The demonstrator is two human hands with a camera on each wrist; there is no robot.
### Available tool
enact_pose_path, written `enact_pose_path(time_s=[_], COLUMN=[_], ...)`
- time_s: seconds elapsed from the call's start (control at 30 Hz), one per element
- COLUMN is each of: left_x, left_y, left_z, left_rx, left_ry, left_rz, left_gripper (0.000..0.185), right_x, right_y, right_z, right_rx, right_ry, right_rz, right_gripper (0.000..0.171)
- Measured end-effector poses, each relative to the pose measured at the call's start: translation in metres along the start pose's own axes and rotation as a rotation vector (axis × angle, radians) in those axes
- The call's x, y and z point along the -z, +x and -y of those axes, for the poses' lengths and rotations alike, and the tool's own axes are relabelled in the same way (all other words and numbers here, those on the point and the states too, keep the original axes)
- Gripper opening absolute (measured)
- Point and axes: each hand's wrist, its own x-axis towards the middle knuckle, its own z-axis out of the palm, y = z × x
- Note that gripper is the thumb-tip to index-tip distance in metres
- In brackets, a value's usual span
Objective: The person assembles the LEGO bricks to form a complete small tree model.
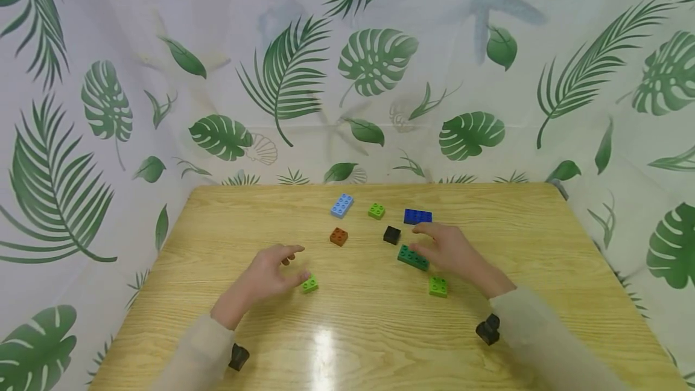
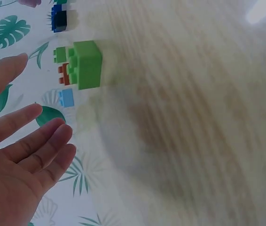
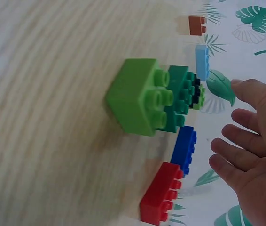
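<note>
Wooden table (image 1: 380, 330) carries scattered toy bricks in front of a leaf-print curtain (image 1: 108, 107). On it, the right hand (image 1: 453, 252) hovers with fingers spread and relaxed, holding nothing, fingertips at the dark green brick (image 1: 412, 257); a lime brick (image 1: 438, 286) lies just beside the wrist. Over to the other side, the left hand (image 1: 268, 276) is likewise loose and empty, thumb beside a small lime brick (image 1: 310, 284). Farther back sit dark blue (image 1: 417, 216), light blue (image 1: 342, 205), black (image 1: 391, 235) and brown (image 1: 338, 236) bricks.

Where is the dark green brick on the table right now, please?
In the head view, the dark green brick lies right of centre, under the right hand fingertips, between the black brick and a light green brick.
</note>
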Motion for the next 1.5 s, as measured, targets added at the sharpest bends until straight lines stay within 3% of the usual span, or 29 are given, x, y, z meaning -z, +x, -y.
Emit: enact_pose_path(time_s=[0.17, 0.5, 1.0, 1.5], left_x=[-0.011, -0.02, -0.034, -0.045], left_y=[-0.003, -0.008, -0.01, -0.006], left_z=[0.001, 0.006, 0.009, 0.002], left_rx=[0.02, -0.004, -0.095, -0.147], left_ry=[-0.03, -0.066, -0.062, -0.082], left_rz=[-0.002, 0.009, -0.002, 0.007], left_gripper=[0.057, 0.049, 0.035, 0.036], right_x=[-0.004, -0.01, -0.024, -0.026], right_y=[-0.011, -0.033, -0.032, -0.037], right_z=[-0.001, -0.01, -0.021, -0.022], right_rx=[-0.019, -0.032, -0.031, -0.027], right_ry=[0.008, 0.032, 0.047, 0.041], right_rz=[-0.001, -0.065, -0.064, -0.06], right_gripper=[0.039, 0.037, 0.032, 0.031])
